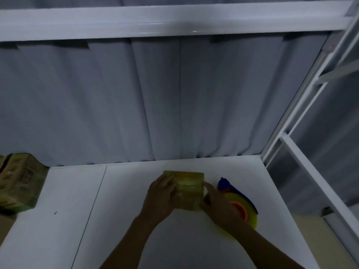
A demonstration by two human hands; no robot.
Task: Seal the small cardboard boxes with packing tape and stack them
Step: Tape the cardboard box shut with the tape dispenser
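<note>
White table, grey curtain behind. Gripped small cardboard box between left hand and right hand, fingers curled on its sides; box closed, contents unseen.

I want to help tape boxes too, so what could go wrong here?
The tape dispenser sits close beside the right hand, so a bump might knock it away.
The left hand is also on the small box, so reaching for tape may let the box shift.
It is dim, so tape could go on crooked.
</note>
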